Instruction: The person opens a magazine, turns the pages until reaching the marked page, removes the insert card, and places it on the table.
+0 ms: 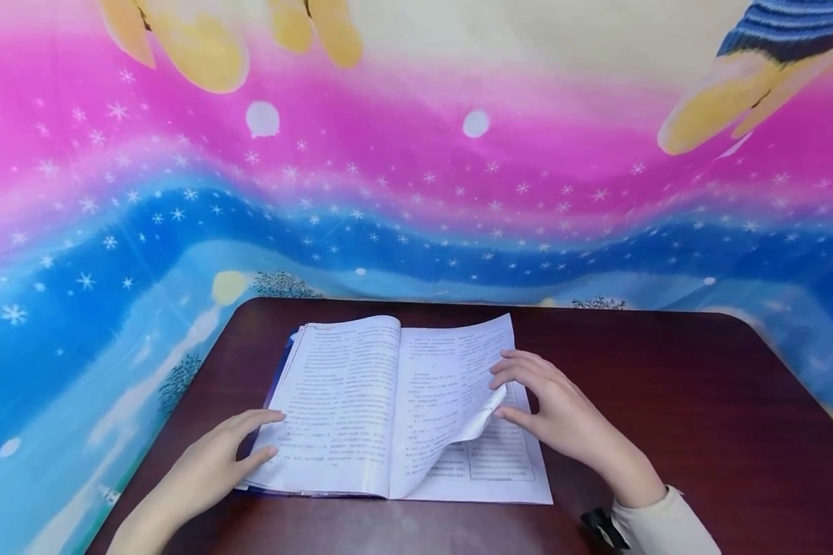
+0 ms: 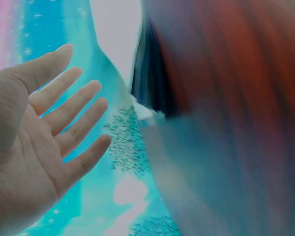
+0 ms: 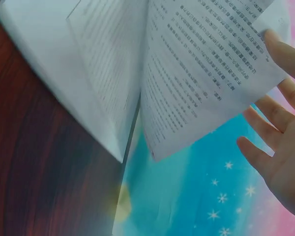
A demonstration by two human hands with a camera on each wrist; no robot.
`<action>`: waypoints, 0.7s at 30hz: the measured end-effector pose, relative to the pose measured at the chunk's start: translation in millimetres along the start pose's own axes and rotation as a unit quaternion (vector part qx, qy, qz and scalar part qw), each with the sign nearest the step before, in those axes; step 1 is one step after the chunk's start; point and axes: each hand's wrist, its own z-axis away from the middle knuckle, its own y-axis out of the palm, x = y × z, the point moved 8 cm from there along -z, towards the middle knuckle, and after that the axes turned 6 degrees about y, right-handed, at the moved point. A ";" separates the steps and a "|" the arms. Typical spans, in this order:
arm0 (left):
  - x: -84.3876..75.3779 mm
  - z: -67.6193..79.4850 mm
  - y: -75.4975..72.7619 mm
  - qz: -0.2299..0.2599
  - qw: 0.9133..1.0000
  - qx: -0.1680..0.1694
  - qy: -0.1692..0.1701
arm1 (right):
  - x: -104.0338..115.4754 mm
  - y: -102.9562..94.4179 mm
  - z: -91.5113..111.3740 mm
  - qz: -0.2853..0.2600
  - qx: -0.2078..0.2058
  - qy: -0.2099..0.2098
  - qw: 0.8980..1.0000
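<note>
An open book (image 1: 340, 401) with printed white pages lies on the table. My right hand (image 1: 558, 408) pinches the outer edge of a right-hand page (image 1: 444, 385), thumb on one side and fingers on the other. That page is lifted, its lower corner curling up over the page beneath (image 1: 503, 455). From the right wrist, the raised page (image 3: 196, 83) slants up between thumb and fingers of the hand (image 3: 280, 142). At the book's left edge, my left hand (image 1: 211, 466) has its fingertips over the margin. The left wrist view shows this hand (image 2: 44, 128) with fingers spread, holding nothing.
The dark reddish-brown table (image 1: 666, 401) has rounded far corners. Behind and beside it hangs a pink and blue cloth (image 1: 416, 200) with snowflakes. A black bow (image 1: 604, 530) sits by the light right sleeve (image 1: 666, 524).
</note>
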 end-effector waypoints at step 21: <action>-72.7 -28.9 -0.9 0.029 0.993 -0.070 0.095 | 27.7 -1.9 -22.4 -0.068 -0.041 -0.047 0.996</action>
